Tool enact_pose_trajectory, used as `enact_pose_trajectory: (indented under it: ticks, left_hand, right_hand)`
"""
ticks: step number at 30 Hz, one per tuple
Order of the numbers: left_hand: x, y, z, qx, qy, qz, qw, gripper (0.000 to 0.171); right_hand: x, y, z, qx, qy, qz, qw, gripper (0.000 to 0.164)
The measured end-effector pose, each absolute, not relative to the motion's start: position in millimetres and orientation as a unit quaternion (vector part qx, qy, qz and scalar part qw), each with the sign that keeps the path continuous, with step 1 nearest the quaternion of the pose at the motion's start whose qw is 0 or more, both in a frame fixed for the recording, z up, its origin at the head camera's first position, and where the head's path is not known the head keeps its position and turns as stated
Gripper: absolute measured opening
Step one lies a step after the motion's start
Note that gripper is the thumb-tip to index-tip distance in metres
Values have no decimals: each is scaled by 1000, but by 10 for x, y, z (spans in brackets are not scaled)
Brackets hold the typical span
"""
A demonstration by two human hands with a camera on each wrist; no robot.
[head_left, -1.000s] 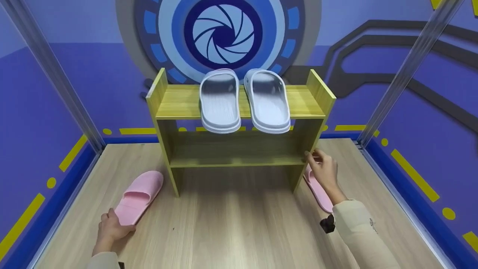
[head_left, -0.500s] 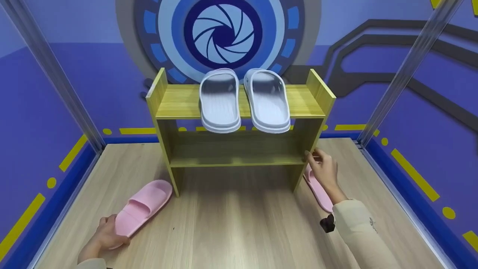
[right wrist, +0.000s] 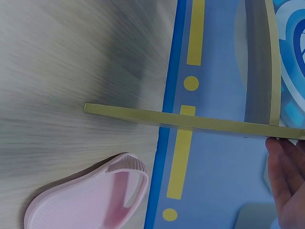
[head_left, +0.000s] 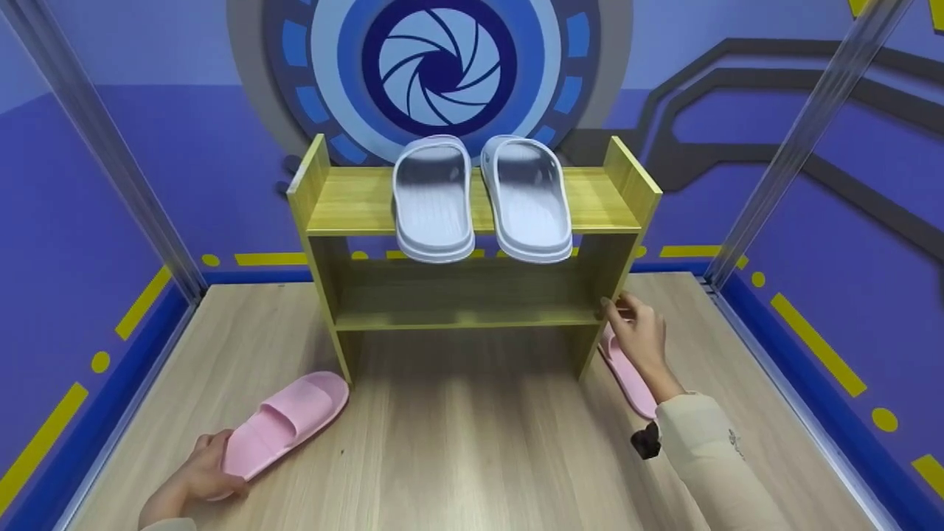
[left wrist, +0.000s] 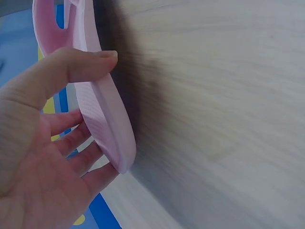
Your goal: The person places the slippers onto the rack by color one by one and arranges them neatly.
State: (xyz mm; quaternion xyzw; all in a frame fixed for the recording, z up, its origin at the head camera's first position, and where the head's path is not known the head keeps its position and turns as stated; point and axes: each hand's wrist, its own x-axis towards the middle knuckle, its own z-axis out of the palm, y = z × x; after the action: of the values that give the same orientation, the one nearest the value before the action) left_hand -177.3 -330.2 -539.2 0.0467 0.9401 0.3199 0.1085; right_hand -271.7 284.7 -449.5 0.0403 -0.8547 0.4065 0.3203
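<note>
While left grip clasps pink slipper | right grip pinches rack | second slipper part-hidden

The left slipper looks like soft foam plastic, matt all over; close up, its footbed has a fine pebbled texture while the side edge is smooth. The right slipper seems the same stuff, dull and ribbed at one end. I'd call the clogs moulded plastic too, smooth with a faint sheen. The rack is wood or wood-look board, grained, satin rather than shiny, its cut edges smooth. The bench shows wood grain under a low gloss that catches the light. Around it, the walls are flat, smooth printed panels; the posts look like bare metal, softly shiny. The sleeve is matt cloth.
</note>
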Motion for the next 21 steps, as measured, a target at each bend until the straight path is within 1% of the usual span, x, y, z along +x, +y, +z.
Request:
enact_pose_trajectory:
  ticks: [8, 15, 21]
  left_hand:
    - [-1713, -3278, -5332, 58, 935, 331, 114, 89]
    - [-1675, -3208, -5277, 72, 931, 333, 134, 90]
    - [-1668, -3111, -5237, 96, 924, 349, 125, 88]
  right_hand:
    - [-2723, 2847, -4495, 41, -855, 402, 326, 18]
    - [-2720, 2839, -4493, 40, -854, 402, 328, 21]
    - [-2717, 2839, -4491, 34, -856, 403, 322, 23]
